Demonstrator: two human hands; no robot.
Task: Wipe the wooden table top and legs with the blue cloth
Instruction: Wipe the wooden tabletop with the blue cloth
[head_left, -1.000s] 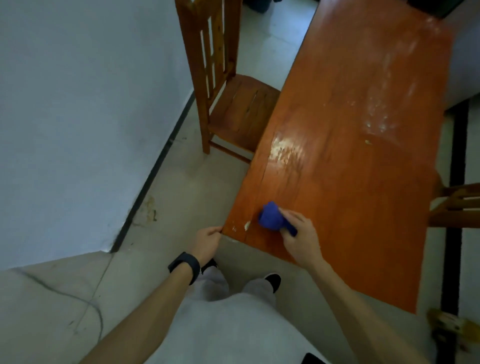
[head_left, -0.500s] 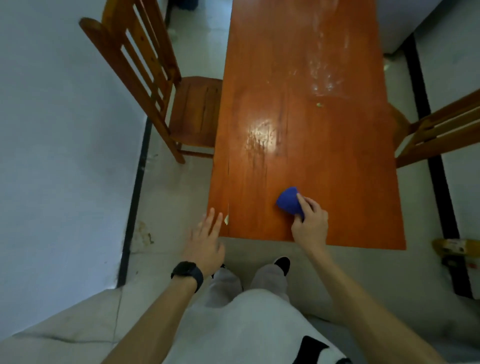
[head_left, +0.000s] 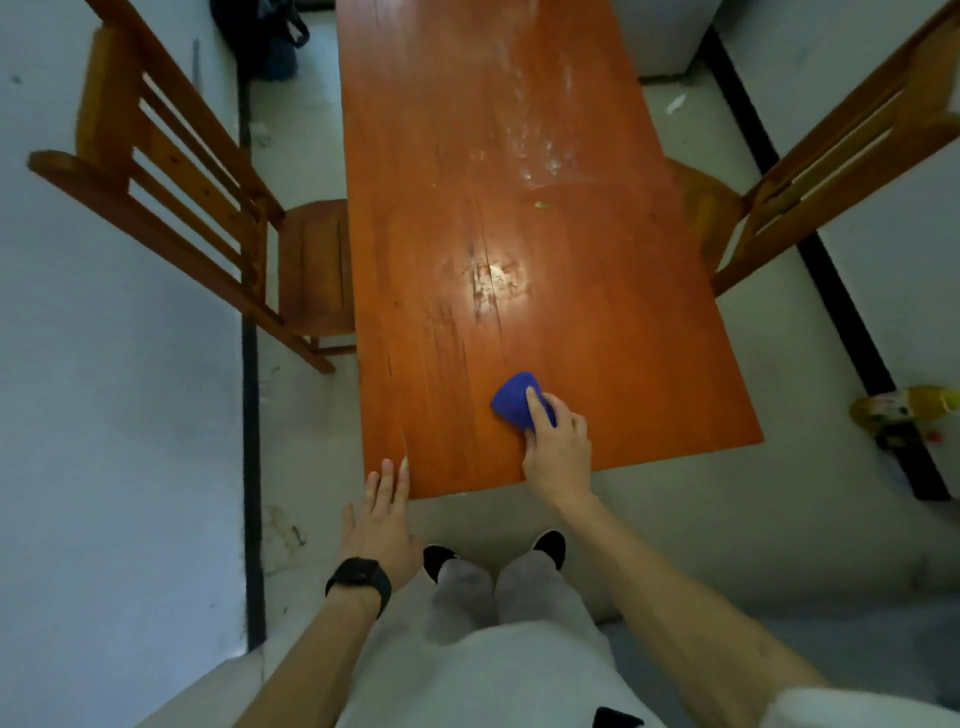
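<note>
The long orange-brown wooden table (head_left: 467, 156) runs away from me, its top glossy with pale smears and a small crumb further up. My right hand (head_left: 558, 449) presses a bunched blue cloth (head_left: 511, 400) onto the top near the table's near edge, a little right of the middle. My left hand (head_left: 382, 512), a black watch on its wrist, lies flat with fingers spread at the near left corner, fingertips touching the edge. The table legs are hidden under the top.
One wooden slat-back chair (head_left: 208, 218) stands at the table's left side, another (head_left: 831, 156) at its right. White walls close in on both sides. A dark bag (head_left: 270, 36) lies on the floor far left; a yellow object (head_left: 904, 410) sits at right.
The view has swung square to the table. My right hand slid the blue cloth rightward along the near edge. My left hand left the corner edge and opened flat beside it.
</note>
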